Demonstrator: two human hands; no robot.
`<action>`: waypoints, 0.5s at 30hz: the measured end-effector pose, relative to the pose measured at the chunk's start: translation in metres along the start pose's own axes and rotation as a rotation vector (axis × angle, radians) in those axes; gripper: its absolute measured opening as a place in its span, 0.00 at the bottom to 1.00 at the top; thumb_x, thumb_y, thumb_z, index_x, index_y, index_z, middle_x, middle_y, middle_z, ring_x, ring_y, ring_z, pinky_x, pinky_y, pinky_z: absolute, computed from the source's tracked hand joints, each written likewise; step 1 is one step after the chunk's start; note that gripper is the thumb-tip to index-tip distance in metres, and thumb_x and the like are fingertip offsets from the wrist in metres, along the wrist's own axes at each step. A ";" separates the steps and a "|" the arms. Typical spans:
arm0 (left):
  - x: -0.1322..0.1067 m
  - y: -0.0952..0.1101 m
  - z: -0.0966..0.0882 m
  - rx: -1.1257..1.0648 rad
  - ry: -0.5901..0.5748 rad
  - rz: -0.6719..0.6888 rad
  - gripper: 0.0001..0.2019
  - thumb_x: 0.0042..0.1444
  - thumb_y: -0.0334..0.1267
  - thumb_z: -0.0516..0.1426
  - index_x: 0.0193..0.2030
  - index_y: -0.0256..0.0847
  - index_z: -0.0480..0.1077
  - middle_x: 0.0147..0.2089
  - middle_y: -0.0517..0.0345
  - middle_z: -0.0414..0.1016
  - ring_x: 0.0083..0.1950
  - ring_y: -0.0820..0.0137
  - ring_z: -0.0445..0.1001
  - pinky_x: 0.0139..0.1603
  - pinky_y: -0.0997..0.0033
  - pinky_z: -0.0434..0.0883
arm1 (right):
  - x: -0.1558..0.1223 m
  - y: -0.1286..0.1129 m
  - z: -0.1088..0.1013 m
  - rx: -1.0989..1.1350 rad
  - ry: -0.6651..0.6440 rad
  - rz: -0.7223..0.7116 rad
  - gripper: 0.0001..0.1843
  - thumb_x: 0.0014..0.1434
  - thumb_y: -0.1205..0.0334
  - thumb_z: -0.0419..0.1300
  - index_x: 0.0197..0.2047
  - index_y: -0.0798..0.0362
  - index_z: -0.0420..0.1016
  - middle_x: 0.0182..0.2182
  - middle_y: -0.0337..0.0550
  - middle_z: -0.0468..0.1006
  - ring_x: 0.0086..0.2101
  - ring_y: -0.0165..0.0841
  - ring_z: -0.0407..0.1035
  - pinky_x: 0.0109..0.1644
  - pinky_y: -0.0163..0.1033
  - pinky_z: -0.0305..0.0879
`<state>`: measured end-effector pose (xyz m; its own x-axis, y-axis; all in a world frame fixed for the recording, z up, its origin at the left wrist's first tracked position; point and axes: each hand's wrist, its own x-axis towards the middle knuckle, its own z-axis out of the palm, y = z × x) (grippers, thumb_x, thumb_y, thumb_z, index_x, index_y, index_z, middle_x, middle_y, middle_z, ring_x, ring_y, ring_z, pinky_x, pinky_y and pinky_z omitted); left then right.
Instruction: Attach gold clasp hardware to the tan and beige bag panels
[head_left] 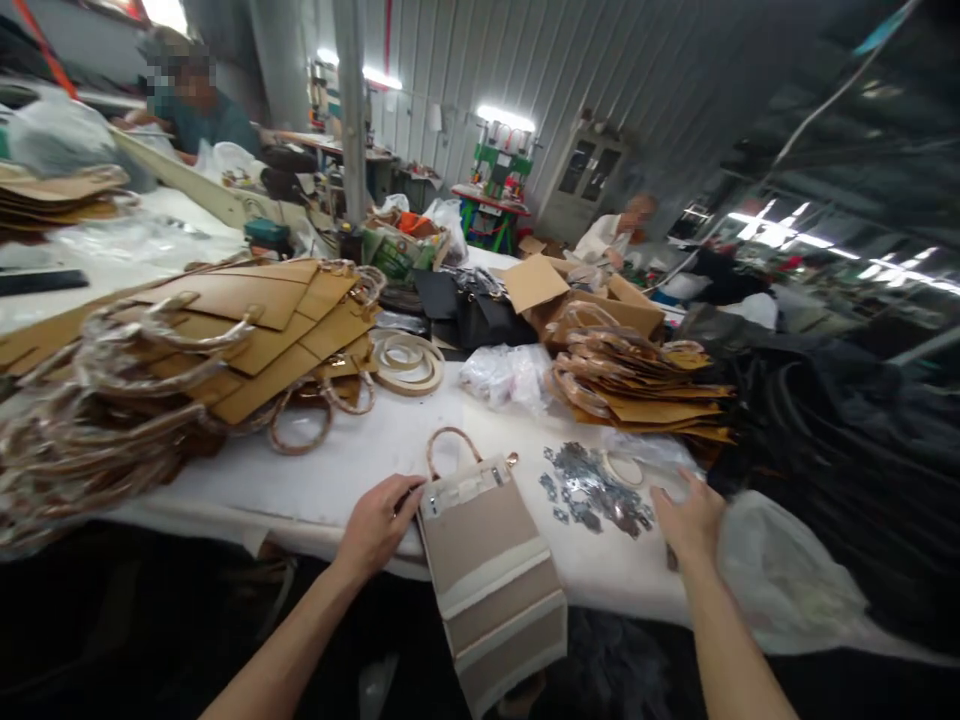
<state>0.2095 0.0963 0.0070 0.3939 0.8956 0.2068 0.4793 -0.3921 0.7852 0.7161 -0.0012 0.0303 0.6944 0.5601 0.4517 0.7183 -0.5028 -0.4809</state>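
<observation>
A grey-brown bag panel (487, 545) with pale strips across it hangs over the table's front edge, its inner side up. A wrapped handle (452, 436) loops from its upper end, where small metal fittings show. My left hand (381, 525) is closed at the panel's upper left edge, fingers and thumb pinched on it. Small flat metal plates (596, 485) lie scattered in a heap to the panel's right. Just right of this heap is my right hand (691, 515), thumb and fingers apart, with nothing visible between them.
Tan bag panels (277, 330) with wrapped handles are heaped at left. Another stack of panels (645, 395) stands at right, before a cardboard box (536, 285). A strap coil (409, 362) and plastic bag (506, 378) lie between. Dark material (840, 450) fills the right. Two people sit farther back.
</observation>
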 end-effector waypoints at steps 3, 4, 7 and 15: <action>-0.005 0.004 -0.002 -0.052 0.066 -0.021 0.15 0.72 0.45 0.51 0.52 0.46 0.77 0.49 0.54 0.83 0.51 0.65 0.80 0.55 0.66 0.74 | -0.031 -0.033 0.006 0.270 -0.076 0.005 0.37 0.51 0.45 0.63 0.59 0.62 0.75 0.50 0.63 0.79 0.49 0.52 0.73 0.57 0.56 0.68; -0.007 0.004 -0.003 -0.073 0.098 -0.026 0.15 0.72 0.44 0.51 0.52 0.45 0.77 0.48 0.54 0.83 0.50 0.65 0.80 0.54 0.66 0.74 | -0.047 -0.050 0.006 0.399 -0.132 0.041 0.37 0.53 0.44 0.64 0.59 0.60 0.75 0.48 0.60 0.80 0.46 0.50 0.75 0.54 0.54 0.71; -0.013 0.002 -0.003 -0.159 0.209 -0.060 0.14 0.71 0.44 0.53 0.52 0.44 0.77 0.47 0.53 0.82 0.47 0.67 0.79 0.51 0.68 0.74 | -0.105 -0.110 0.002 0.638 -0.333 0.078 0.30 0.56 0.43 0.68 0.54 0.56 0.79 0.43 0.52 0.83 0.40 0.43 0.78 0.48 0.47 0.76; -0.033 -0.002 -0.002 -0.368 0.368 -0.150 0.12 0.67 0.42 0.57 0.50 0.42 0.77 0.44 0.52 0.81 0.39 0.68 0.77 0.43 0.68 0.74 | -0.212 -0.200 0.033 0.759 -0.766 -0.192 0.25 0.62 0.38 0.63 0.45 0.52 0.85 0.32 0.47 0.84 0.32 0.41 0.80 0.36 0.41 0.80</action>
<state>0.1939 0.0679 -0.0005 0.0096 0.9763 0.2161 0.1770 -0.2144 0.9606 0.4236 0.0025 0.0057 0.1745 0.9788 0.1075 0.4159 0.0257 -0.9090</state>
